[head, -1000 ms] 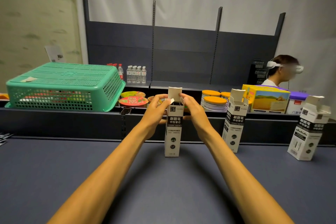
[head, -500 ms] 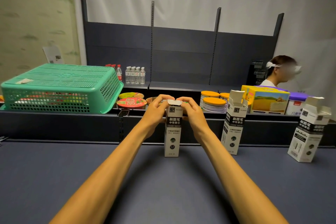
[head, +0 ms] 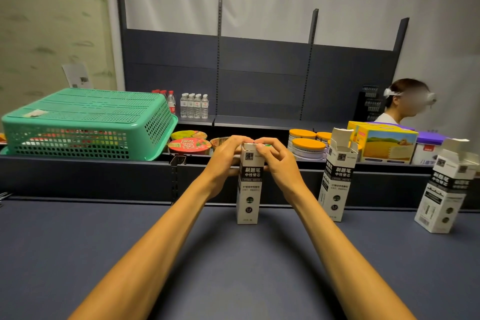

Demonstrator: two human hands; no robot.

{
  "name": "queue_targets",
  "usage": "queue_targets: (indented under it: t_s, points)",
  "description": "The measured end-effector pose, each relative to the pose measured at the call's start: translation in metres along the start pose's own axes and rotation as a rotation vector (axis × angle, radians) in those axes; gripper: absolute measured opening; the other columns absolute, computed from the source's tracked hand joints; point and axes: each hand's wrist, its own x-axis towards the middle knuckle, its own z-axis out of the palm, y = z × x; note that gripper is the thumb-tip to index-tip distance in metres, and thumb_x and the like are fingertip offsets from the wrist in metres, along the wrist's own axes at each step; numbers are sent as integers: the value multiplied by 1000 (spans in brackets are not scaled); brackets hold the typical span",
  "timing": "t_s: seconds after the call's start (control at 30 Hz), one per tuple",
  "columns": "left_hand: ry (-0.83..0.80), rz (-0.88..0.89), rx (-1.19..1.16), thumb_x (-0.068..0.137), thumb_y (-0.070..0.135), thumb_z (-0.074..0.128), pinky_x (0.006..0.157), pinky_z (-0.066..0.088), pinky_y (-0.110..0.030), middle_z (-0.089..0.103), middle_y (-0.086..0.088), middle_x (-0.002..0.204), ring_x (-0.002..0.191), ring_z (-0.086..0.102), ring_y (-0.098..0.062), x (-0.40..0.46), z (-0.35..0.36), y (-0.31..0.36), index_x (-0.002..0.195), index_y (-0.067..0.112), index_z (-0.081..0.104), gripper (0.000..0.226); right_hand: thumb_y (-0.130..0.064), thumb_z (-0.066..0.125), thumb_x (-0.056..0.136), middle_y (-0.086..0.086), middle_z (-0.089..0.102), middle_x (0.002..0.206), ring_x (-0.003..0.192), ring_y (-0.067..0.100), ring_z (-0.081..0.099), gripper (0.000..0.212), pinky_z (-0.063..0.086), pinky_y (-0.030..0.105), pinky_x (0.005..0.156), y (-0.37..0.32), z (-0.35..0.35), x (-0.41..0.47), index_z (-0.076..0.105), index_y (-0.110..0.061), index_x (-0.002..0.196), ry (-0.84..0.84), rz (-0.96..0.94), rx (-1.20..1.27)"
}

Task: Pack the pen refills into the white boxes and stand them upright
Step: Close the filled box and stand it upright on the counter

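A tall white box with a black label (head: 249, 189) stands upright on the dark blue table (head: 233, 267), at the middle of its far edge. My left hand (head: 224, 157) and my right hand (head: 278, 161) clasp its top from either side, fingertips pressing the lid flap down flat. Two more white boxes stand to the right with their top flaps up: one (head: 336, 179) close by, another (head: 446, 189) near the right edge, leaning slightly. No loose pen refills are in sight.
Behind the table runs a low dark shelf wall with an upturned green basket (head: 85, 125), noodle bowls (head: 189, 145), orange-lidded tins (head: 307, 147), a yellow carton (head: 387, 143) and water bottles (head: 194, 105). A person with a headset (head: 405, 101) sits at the far right.
The lid flap of the middle box stood up a second ago; both hands have folded it down and now press it flat on the box top.
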Motion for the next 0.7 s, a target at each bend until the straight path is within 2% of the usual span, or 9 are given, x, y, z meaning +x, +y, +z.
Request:
queue_targets:
  t_s: [0.13,0.27,0.43,0.57,0.63,0.7]
  points:
    - [22,44,33,97,32,50,82,56,-45,62,-7,112,103,63,-25,0,3,-4,111,20,59,20,-24,56,96,3,68,107,97,13,67,20,56,25,72,4,-1,0,61,-13,112,13,-8,-7]
    - [43,21,9,96,28,50,83,54,-46,61,-7,113,104,61,-25,0,5,-6,111,19,60,20,-27,51,98,0,68,102,94,10,67,21,54,19,68,4,3,-1,63,-13,109,42,33,13]
    - [159,-43,-83,96,26,41,70,51,-31,62,-11,108,96,60,-21,0,17,-5,115,23,58,26,-23,53,97,-1,68,95,85,11,68,21,56,23,66,4,10,2,53,-17,118,122,70,36]
    - [189,-33,-78,97,24,38,65,49,-26,60,-12,106,89,58,-16,0,22,-2,120,24,54,29,-22,53,96,-5,68,87,83,9,68,26,54,23,68,4,12,4,49,-19,122,153,102,35]
    - [181,-36,-56,98,27,38,66,51,-27,61,-11,107,90,60,-16,0,21,-4,123,24,52,28,-25,53,97,-2,68,91,85,11,68,26,53,21,63,5,13,2,48,-19,122,154,100,-2]
    - [168,-36,-17,98,33,43,75,55,-32,61,-7,112,96,62,-16,-2,17,-9,126,25,50,30,-32,53,97,1,68,103,94,14,67,29,53,20,64,6,12,0,48,-20,123,152,102,-69]
